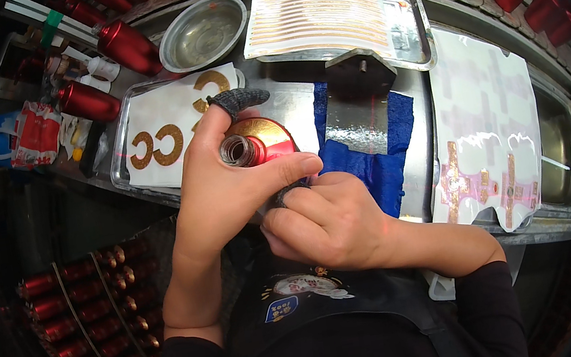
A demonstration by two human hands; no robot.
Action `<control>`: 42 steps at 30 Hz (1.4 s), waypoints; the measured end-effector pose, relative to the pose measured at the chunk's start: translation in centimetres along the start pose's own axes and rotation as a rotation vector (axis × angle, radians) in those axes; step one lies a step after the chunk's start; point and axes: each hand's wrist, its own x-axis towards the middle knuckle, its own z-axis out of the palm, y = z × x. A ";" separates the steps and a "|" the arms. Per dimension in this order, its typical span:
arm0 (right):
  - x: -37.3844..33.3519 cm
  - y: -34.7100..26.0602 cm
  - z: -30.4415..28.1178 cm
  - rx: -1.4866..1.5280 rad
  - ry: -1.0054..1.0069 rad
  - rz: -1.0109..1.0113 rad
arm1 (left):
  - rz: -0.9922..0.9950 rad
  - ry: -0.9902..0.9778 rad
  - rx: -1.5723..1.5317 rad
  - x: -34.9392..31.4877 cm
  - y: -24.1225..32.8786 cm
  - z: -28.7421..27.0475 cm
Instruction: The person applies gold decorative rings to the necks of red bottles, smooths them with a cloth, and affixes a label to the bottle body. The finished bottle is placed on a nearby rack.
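on the left, gold c-shaped pieces (178, 143) lie on a pale sheet (141, 115) in a metal tray (117, 164); a careless brush of the wrist could drag or fold one. next to it, the left hand (214, 178) is wrapped round a red bottle (273, 137), thumb across its side, a dark cover (243, 101) on one fingertip. the bottle is held up in front of the body, its uncapped mouth toward the wearer, so a loosened or damp grip could let it drop. uneven thumb pressure might also crease or shift the gold band round its shoulder, if that is not yet fast. the right hand (334, 223) is curled closed against the bottle's lower side; i cannot tell whether it grips anything else. pushing too hard there could twist the bottle. beyond lies a blue cloth (382, 174), then, far right, a white sheet (481, 95) whose lower edge the right elbow could snag.
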 end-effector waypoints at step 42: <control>0.6 1.6 -1.2 0.926 0.181 1.083 | 0.230 -0.024 -0.500 -3.1 -5.5 -1.1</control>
